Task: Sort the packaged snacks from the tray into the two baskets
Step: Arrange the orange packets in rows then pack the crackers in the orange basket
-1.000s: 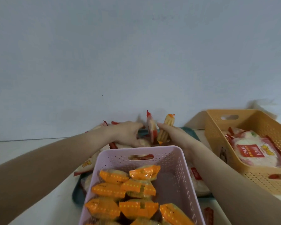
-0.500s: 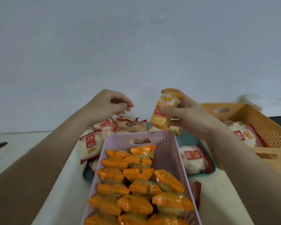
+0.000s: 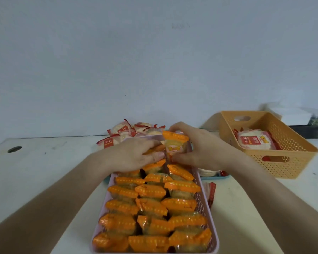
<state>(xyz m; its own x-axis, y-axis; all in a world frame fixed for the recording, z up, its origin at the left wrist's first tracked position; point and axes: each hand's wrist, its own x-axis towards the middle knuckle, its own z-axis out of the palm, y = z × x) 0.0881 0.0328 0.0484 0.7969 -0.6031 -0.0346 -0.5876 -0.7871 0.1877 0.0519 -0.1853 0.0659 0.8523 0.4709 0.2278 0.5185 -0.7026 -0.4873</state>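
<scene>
Two hands meet at the far end of the pink basket [image 3: 204,204], which is nearest on the worktop [image 3: 44,162] and packed with orange packets [image 3: 151,191]. Right hand [image 3: 204,149]: grip holds one orange-topped snack [image 3: 174,145] upright there. Left hand [image 3: 132,156] lies on the packets beside it; its grip cannot be told. Orange basket [image 3: 286,162], to the right, contains a red-and-white packet [image 3: 255,142]. More such packets [image 3: 117,134] lie on the tray [image 3: 221,177] behind.

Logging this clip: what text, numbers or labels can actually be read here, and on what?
"151" plus one unclear character: red label of the leftmost white packet behind the pink basket.
"151" upside down: red label of the white packet in the orange basket; its yellow lettering is blurred.
Too blurred to read: the printing on the orange packet in the right hand.
</scene>
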